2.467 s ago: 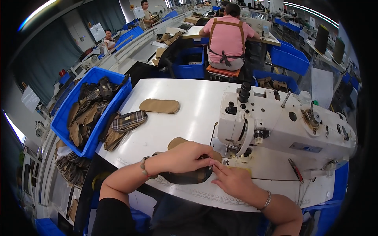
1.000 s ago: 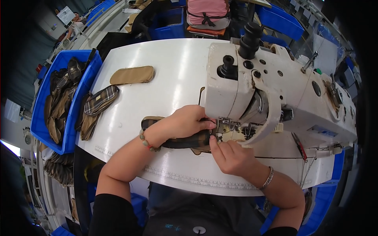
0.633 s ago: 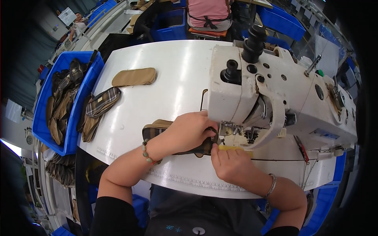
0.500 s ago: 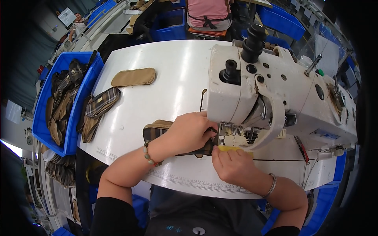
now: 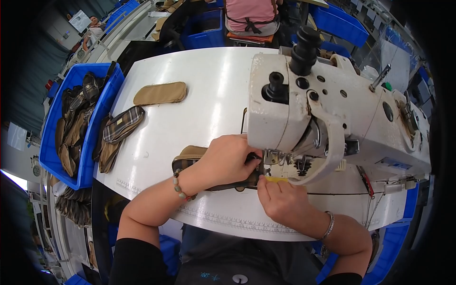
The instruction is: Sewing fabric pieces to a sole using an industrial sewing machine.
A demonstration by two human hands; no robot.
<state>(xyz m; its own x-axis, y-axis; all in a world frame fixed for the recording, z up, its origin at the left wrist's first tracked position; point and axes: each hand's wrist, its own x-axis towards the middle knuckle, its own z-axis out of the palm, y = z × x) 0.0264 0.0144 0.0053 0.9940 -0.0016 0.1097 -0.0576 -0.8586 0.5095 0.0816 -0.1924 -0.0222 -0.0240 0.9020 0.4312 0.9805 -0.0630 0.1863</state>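
A plaid and tan fabric pouch (image 5: 189,153) lies on the white sewing table, its right end close to the needle area of a white sewing machine (image 5: 273,111). My left hand (image 5: 231,160) lies over the pouch, thumb and fingers pinched on its dark edge just left of the presser foot (image 5: 271,156). My right hand (image 5: 284,201) is closed, its fingertips at the pouch's near right corner beside a yellow strip (image 5: 276,179) on the machine bed. Both hands hide much of the pouch, and the stitching point is not clearly visible.
At the left stands a blue bin (image 5: 88,161) full of plaid and tan pouches. Beside it lie more plaid pouches (image 5: 124,124) and a tan oval panel (image 5: 160,93). Red-handled snips (image 5: 365,181) rest right of my right hand. A person in pink (image 5: 251,12) sits beyond the table.
Almost nothing differs. My right hand has shifted very slightly right; my left hand keeps its pinch on the pouch.
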